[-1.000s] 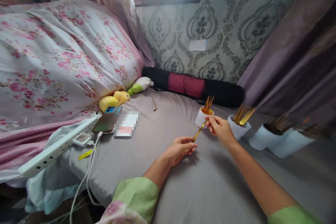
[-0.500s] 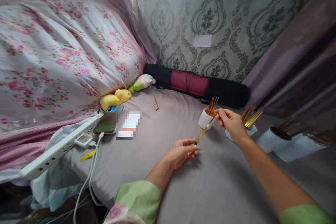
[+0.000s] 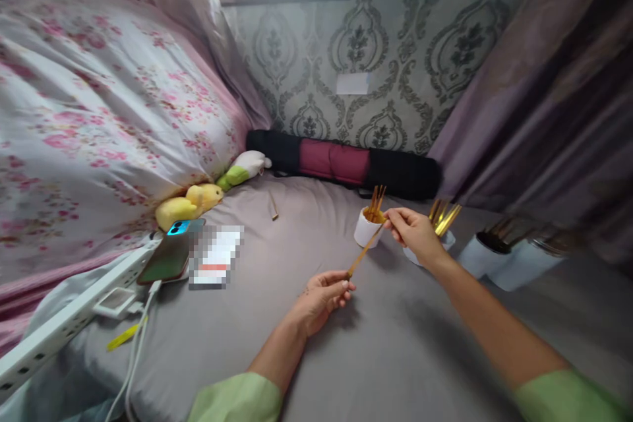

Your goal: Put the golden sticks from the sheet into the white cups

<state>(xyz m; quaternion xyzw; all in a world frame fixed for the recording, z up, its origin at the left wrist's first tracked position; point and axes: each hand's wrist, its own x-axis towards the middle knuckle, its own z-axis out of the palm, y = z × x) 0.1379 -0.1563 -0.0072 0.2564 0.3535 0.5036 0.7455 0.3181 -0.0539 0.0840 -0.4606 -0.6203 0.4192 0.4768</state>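
A thin, flat gold strip runs slantwise between my two hands. My left hand pinches its lower end just above the grey sheet. At the upper end, the fingers of my right hand are closed on the strip. Close behind that hand stands a small white cup with several brown-gold sticks upright in it. Another pale cup, partly hidden by my right hand and wrist, holds shiny gold strips. A short gold piece with a bent end lies alone farther back.
Two white containers with dark sticks stand at the right. A black and maroon roll lies along the wall. To the left are a phone, a power strip, white cables and plush toys.
The view has shifted, so most things sit farther left in the picture. Both hands still hold the gold strip, in much the same pose.
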